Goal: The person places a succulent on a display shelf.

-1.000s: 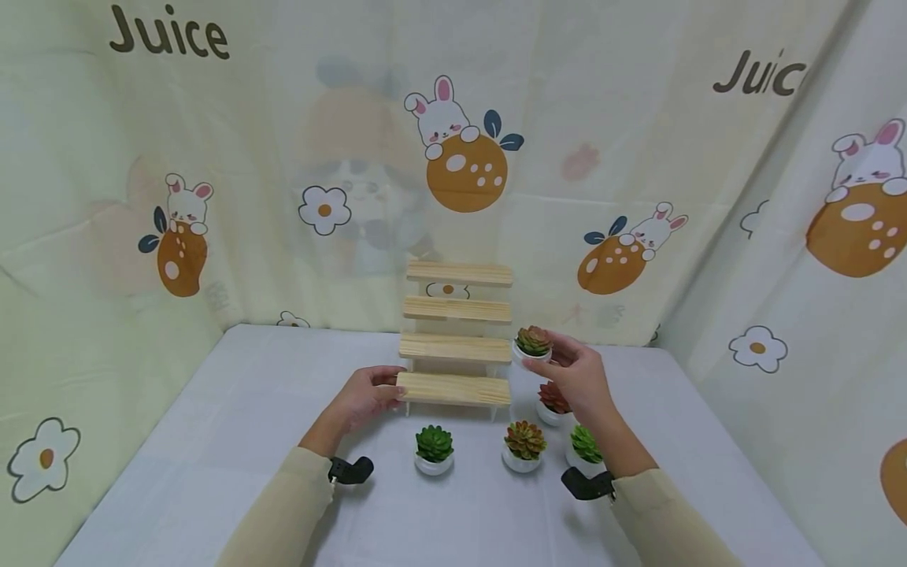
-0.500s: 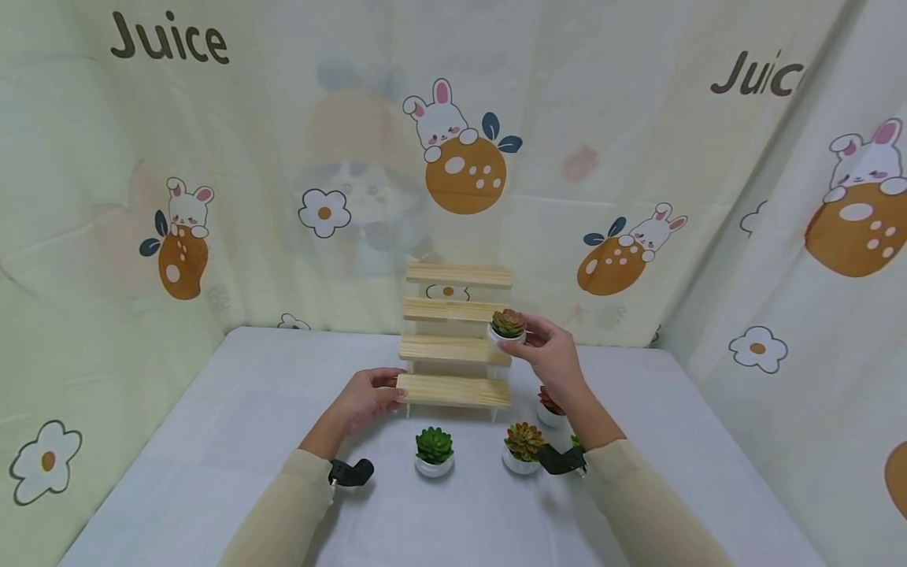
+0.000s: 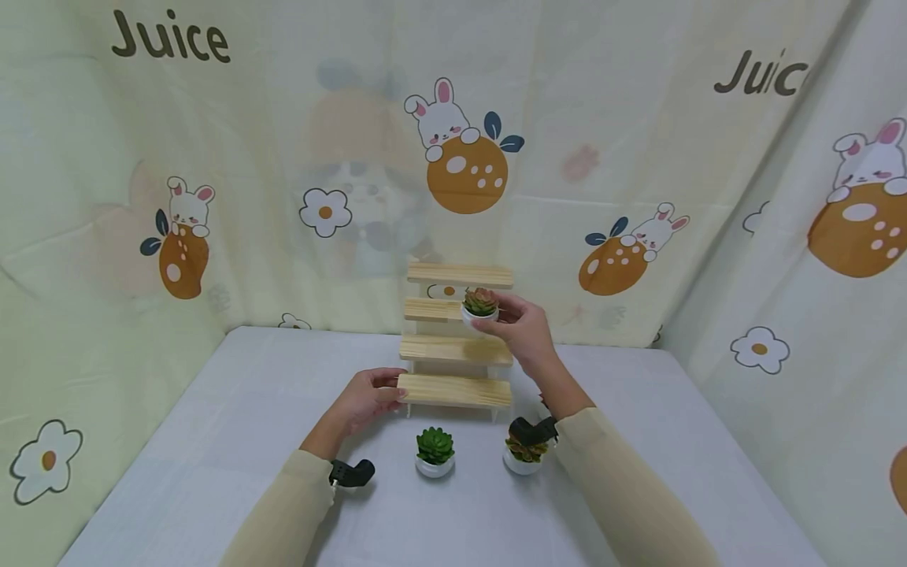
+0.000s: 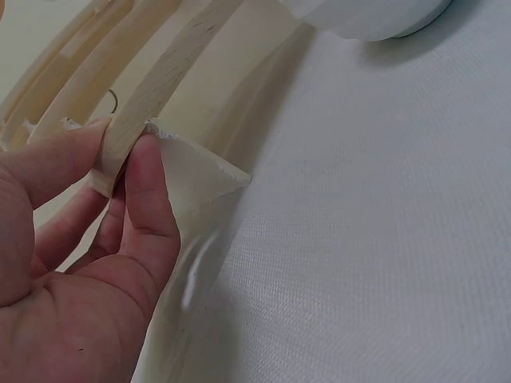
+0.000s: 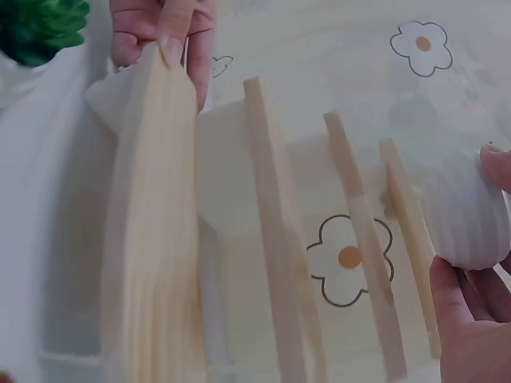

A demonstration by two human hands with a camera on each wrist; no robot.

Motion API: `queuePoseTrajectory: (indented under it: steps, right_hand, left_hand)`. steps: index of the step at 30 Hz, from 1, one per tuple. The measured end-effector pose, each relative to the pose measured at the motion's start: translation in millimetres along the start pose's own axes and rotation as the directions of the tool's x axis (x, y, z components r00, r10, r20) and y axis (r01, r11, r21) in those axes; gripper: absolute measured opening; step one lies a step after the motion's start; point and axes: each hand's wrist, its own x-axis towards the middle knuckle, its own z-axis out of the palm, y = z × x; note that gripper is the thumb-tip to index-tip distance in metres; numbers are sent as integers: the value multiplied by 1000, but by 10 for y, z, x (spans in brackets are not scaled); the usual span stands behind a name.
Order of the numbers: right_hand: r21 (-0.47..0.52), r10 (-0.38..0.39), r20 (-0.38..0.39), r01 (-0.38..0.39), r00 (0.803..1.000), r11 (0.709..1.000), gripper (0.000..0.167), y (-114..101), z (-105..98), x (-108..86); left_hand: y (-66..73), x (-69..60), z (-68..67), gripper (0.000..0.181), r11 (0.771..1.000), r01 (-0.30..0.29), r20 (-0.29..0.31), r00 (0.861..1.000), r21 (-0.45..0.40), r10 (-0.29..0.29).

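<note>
A four-tier wooden shelf (image 3: 455, 389) stands at the middle of the table. The left hand (image 3: 368, 400) pinches the left end of its lowest board; the left wrist view shows the thumb and fingers of this hand (image 4: 104, 231) on either side of the board (image 4: 152, 88). Held by the right hand (image 3: 526, 329) is a white pot with a reddish-green succulent (image 3: 480, 302), upright in front of the second board from the top. In the right wrist view the fingers of the right hand (image 5: 479, 327) grip the ribbed white pot (image 5: 467, 211).
In front of the shelf stand a potted green succulent (image 3: 434, 447) and a potted orange-green one (image 3: 523, 460), the latter partly behind the right wrist's black camera. Another reddish plant is mostly hidden by the right forearm. A patterned curtain (image 3: 553, 236) hangs behind the table.
The right hand has carried the reddish-green succulent left and upward, from beside the shelf to in front of its upper boards. The left hand has stayed on the lowest board.
</note>
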Motion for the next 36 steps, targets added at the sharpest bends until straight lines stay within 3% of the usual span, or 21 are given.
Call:
queuePoseTrajectory:
  steps: [24,36]
  right_hand:
    - [-68,-91,1,90,996,994,58,-269,390,596]
    - [-135,-87,-29,83,996,987,56,-332,546,822]
  left_hand:
    - [-13,-1,8,48,1000,1,0,1000,-27,-1]
    - [-25,15,-23,50,999,6,20,1000,-39,-6]
